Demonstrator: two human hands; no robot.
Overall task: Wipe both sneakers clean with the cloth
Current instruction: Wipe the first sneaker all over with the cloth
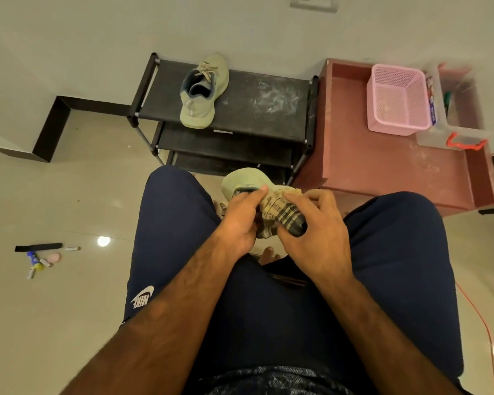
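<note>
On the pale tiled floor [69, 195] a red counter [368, 166] stands against the wall with a black shoe rack [268, 104] just beside it. A pink mesh basket [397, 98] sits on the counter, and one greenish sneaker [204, 92] rests upright on the rack's top shelf. Over the seated person's knees, the left hand [240, 223] grips the other sneaker [246, 179] by its collar. The right hand [320, 232] is curled round a bunched checked cloth [283, 212] pressed against that shoe, while a few small odds and ends [40, 258] lie on the floor well off to the left.
</note>
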